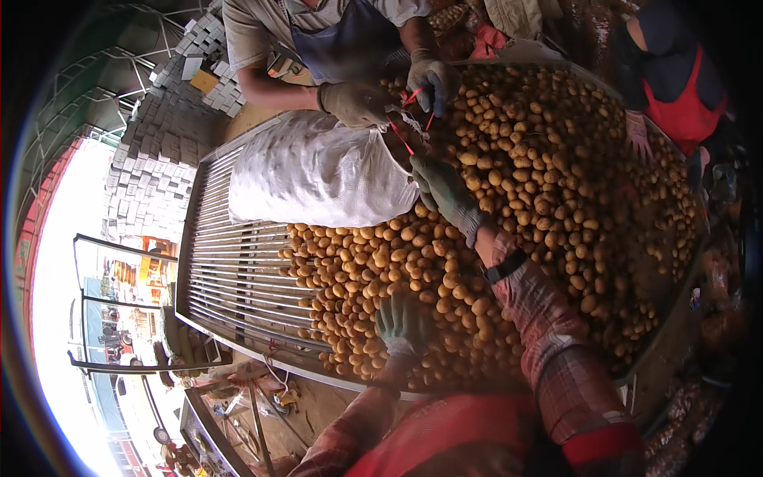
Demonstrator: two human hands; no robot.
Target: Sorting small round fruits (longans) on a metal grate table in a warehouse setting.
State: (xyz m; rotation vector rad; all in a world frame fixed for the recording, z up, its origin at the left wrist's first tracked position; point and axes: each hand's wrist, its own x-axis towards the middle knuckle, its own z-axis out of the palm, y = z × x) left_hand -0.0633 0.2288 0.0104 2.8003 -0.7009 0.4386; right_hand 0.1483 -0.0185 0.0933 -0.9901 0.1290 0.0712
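Note:
My left hand [400,322], in a green-grey work glove, lies with spread fingers on the potatoes [451,279] near the table's close edge. My right hand [440,188], gloved too and with a black band at the wrist, reaches to the open mouth of a full white woven sack [322,173]. Its fingertips are at the sack's rim and beside a red string [401,137]; whether they grip either cannot be told. The sack lies on its side on the slatted metal sorting table [238,274]. Potatoes cover the table's middle and right.
Across the table, a person in a dark apron has gloved hands [356,104] at the sack's mouth and red string. Another person's gloved hand [639,136] is over the potatoes at the far right. Stacked boxes [149,179] stand behind left; a metal frame [253,417] stands below the near edge.

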